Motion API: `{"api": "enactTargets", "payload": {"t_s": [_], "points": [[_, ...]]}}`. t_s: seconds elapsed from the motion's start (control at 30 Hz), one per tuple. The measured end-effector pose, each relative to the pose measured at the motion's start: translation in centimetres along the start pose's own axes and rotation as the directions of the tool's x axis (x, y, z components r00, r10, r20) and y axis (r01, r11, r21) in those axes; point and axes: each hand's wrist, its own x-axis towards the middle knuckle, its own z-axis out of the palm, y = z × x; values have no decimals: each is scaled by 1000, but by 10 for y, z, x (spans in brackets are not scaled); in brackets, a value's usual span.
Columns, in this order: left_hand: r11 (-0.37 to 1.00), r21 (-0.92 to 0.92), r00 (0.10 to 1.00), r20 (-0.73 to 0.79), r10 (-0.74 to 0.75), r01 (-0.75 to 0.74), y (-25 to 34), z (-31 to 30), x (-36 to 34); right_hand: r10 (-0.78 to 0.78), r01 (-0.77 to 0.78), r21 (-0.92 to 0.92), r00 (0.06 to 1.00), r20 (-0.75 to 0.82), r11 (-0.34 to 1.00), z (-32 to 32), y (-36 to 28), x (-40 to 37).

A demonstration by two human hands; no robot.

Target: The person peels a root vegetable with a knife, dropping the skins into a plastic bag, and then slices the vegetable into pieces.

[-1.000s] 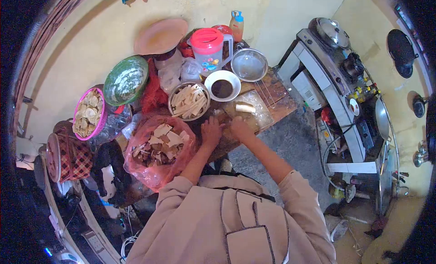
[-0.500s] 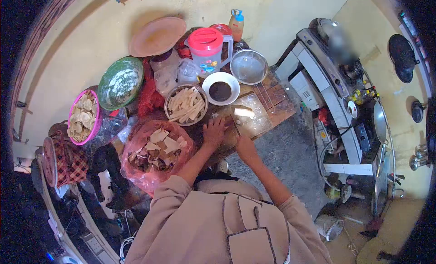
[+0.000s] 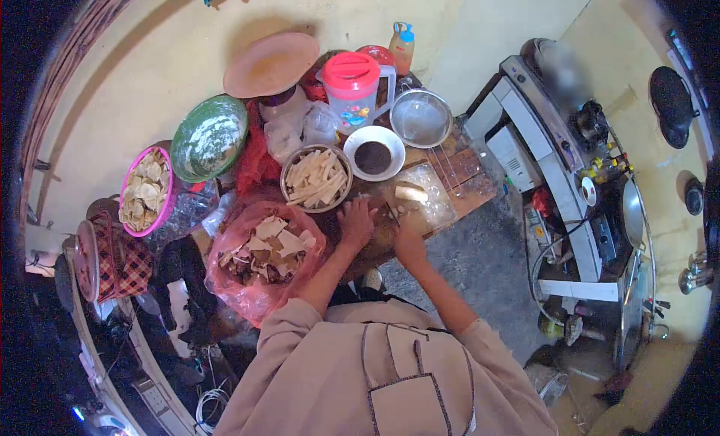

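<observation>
My left hand point(image 3: 357, 224) lies on the wooden table with its fingers spread, holding nothing, just below a bowl of pale cut sticks point(image 3: 316, 179). My right hand point(image 3: 409, 245) is closed at the table's front edge around what looks like a knife point(image 3: 392, 208); only a thin part of it shows, pointing away from me. Beyond that hand, a pale whitish block point(image 3: 411, 194) rests on a shiny, wet-looking board point(image 3: 429, 211). A white bowl with dark contents point(image 3: 373, 158) stands behind the board.
A pink plastic bag of peelings point(image 3: 264, 252) sits left of my arm. Around the table are a strainer point(image 3: 421, 118), a red-lidded jug point(image 3: 350, 87), a green basin point(image 3: 210, 138) and a pink basket of pale slices point(image 3: 146, 188). A stove point(image 3: 551, 121) stands at right.
The view has shifted slightly, so the table's things appear a little lower and to the right. My hands keep nearly the same places, left spread and right closed.
</observation>
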Motion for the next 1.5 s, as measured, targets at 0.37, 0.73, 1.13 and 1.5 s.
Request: {"api": "enactTargets", "payload": {"t_s": [0.37,0.73,1.13,1.5], "points": [[998,0,997,58,-58,58,14,-32,-3,-66,73,36,982,-177,997,-7,26,2],[816,-576,969,227,99,52,37,-37,11,-89,122,152,975,-204,981,-18,22,8],[-112,-812,817,577,-7,573,33,23,3,-80,140,267,971,-225,953,-1,44,-7],[977,-194,983,137,118,-90,72,-13,12,284,-245,262,950,-126,934,-27,74,-15]]}}
